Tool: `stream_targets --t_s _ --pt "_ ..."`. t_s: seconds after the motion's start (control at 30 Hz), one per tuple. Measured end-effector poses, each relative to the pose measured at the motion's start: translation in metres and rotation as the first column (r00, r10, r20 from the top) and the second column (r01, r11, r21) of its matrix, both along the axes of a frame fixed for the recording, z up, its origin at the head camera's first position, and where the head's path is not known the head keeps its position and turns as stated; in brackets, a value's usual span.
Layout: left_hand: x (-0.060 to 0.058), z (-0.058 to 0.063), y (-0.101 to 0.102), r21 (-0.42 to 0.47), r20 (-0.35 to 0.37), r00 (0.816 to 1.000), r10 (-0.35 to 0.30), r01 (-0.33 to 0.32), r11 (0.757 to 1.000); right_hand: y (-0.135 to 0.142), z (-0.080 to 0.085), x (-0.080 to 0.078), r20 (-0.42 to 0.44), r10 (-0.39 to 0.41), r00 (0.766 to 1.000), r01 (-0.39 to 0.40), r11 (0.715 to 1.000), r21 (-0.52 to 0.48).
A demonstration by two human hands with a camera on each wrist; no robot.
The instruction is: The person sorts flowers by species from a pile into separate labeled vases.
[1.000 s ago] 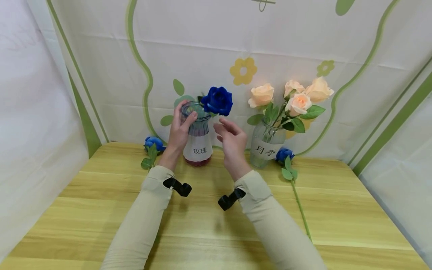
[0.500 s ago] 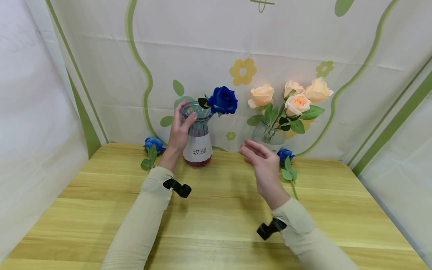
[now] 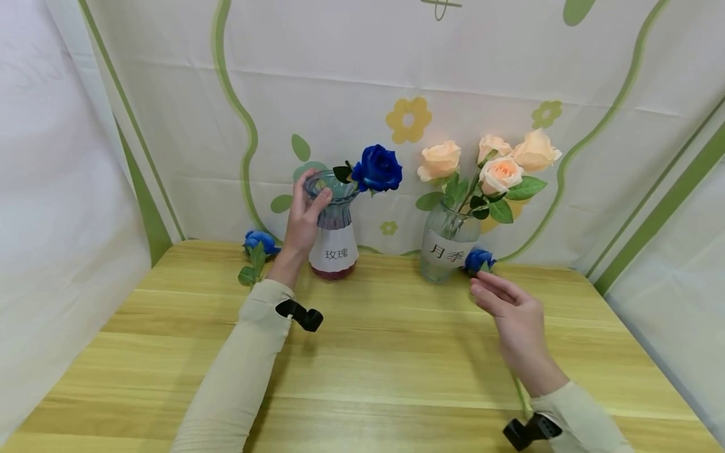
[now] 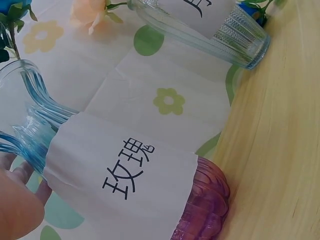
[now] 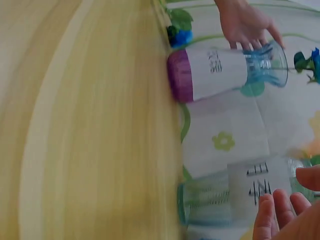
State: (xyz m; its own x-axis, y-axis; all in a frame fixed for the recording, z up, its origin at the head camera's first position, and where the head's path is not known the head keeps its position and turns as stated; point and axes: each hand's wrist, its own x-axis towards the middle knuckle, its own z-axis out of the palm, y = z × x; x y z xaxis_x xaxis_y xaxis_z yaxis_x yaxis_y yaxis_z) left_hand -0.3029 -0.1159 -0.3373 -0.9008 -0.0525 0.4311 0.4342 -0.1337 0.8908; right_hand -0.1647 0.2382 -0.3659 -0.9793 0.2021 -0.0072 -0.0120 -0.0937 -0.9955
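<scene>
My left hand (image 3: 303, 223) grips the neck of a blue-and-purple glass vase (image 3: 334, 217), thumb at the rim, as the left wrist view also shows from the side. A white paper label (image 4: 125, 170) wraps the vase's middle. One blue rose (image 3: 377, 168) stands in it, leaning right over the rim. My right hand (image 3: 518, 321), fingers loosely bent and holding nothing, is over the table at the right. Its fingertips overlap the lower side of a second blue rose (image 3: 479, 259), which lies beside the clear vase; the hand hides much of its stem (image 3: 520, 393).
A clear glass vase (image 3: 436, 267) with a label holds several peach roses (image 3: 501, 175) at the back right. Another blue rose (image 3: 260, 242) lies at the table's back left, behind my left wrist. A printed white cloth (image 3: 340, 113) hangs behind the wooden table (image 3: 362, 352).
My right hand has moved away from the standing blue rose, right and toward the near side, to the lying rose. The standing rose has shifted slightly right. The left hand keeps its grip.
</scene>
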Motion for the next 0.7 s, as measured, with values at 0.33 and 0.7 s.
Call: stream_targets --t_s 0.33,0.7 --pt "0.001 0.001 0.0 0.0 0.002 1.0 -0.001 0.001 1.0 0.056 -0.018 0.002 0.095 -0.072 0.993 0.064 0.994 0.088" --pt "0.002 0.001 0.001 0.017 0.01 1.0 -0.011 0.011 1.0 0.079 -0.042 -0.005 0.362 0.023 0.932 -0.161 0.92 0.358"
